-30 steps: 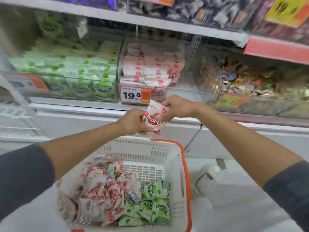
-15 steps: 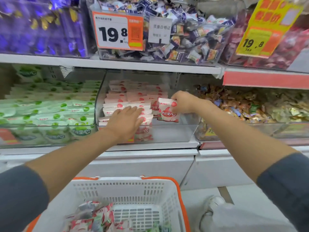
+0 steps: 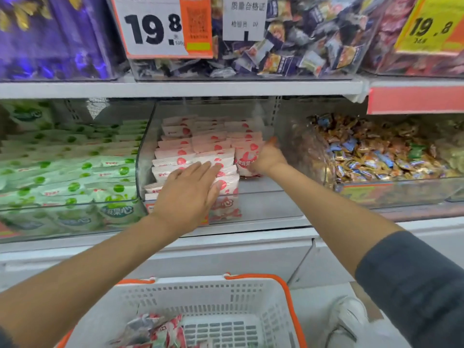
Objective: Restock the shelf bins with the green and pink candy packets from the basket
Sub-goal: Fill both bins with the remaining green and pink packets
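Fingers of the left hand (image 3: 187,194) lie straight and flat on the pink rows (image 3: 200,144) in the middle bin (image 3: 263,204), likely steadying them, while the right hand (image 3: 267,158) grips a pink packet (image 3: 247,159) upright at the rows' right end; its fingertips hide behind the packet, and the near basket (image 3: 251,281) is cut off

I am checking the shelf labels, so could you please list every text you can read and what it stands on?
"19.8": white and orange price tag, top centre.
"19.8": yellow sign, upper right.
"质量合格证" and "07": white card beside that price tag.
"果心": green packet, lower left.
Pink packet in the right hand, lower tags and all small print: too blurred to read.
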Tool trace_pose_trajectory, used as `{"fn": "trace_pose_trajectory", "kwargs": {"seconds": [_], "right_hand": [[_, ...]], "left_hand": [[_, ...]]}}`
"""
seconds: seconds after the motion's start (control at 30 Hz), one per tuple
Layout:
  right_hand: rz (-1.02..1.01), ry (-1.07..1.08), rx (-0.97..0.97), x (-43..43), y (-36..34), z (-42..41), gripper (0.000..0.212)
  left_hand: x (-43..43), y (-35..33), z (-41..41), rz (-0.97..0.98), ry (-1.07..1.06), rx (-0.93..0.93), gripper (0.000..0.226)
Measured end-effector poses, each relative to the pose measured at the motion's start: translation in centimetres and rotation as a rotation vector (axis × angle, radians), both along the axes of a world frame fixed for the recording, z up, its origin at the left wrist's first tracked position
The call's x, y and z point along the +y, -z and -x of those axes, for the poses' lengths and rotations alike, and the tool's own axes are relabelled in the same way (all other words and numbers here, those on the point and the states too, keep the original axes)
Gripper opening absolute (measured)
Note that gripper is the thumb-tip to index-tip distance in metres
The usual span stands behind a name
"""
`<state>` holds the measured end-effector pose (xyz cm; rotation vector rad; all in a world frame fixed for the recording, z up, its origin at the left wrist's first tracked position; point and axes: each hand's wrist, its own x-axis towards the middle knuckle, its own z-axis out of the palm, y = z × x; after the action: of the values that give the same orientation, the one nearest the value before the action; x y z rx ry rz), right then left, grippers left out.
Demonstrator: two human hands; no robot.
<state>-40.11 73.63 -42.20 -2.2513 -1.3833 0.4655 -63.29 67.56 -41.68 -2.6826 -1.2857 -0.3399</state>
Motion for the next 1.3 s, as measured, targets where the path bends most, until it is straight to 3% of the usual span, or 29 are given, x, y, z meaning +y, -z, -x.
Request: {"fn": "trace_pose_trajectory", "kwargs": {"seconds": [0.13, 0.3, 0.43, 0.67, 0.77, 0.87, 1.0, 1.13, 1.3], "right_hand": [[0.021, -0.058, 0.033, 0.3, 0.3, 0.6, 0.049], [-0.03, 0.088, 0.219, -0.2, 0.4, 0.0, 0.044], [-0.057, 0.008, 0.217, -0.2, 0.6, 0.3, 0.029], [0.016, -0.043, 0.162, -1.2, 0.2, 0.1, 0.033], [0.041, 0.016, 0.057, -2.9, -1.3, -0.2, 0.025], [-0.204, -0.013, -0.036, -6.4, -3.4, 1.0, 0.023], [-0.54, -0.265, -0.159, -12.6, -3.8, 5.2, 0.012], [-0.449, -0.474, -0.111, -17.4, 0.8, 10.4, 0.008], [0.132, -0.656, -0.065, -20.5, 11.0, 14.5, 0.016]], "left_hand": [[-0.1, -0.1, 0.0, -0.001, -0.011, 0.003, 0.062], [-0.3, -0.1, -0.1, -0.014, -0.016, 0.0, 0.063], [-0.4, -0.1, 0.0, -0.003, -0.017, -0.003, 0.065], [-0.7, -0.4, -0.1, 0.026, -0.022, 0.005, 0.071], [-0.8, -0.7, -0.2, 0.075, -0.022, -0.032, 0.06], [-1.3, -1.6, -0.3, 0.063, -0.043, -0.184, 0.046], [-4.9, -2.4, 0.5, -0.062, -0.025, -0.461, 0.011], [-9.7, 0.1, 3.9, 0.184, -0.122, -0.508, 0.012], [-11.2, 8.9, 11.1, 0.75, -0.337, -0.254, 0.008]]}}
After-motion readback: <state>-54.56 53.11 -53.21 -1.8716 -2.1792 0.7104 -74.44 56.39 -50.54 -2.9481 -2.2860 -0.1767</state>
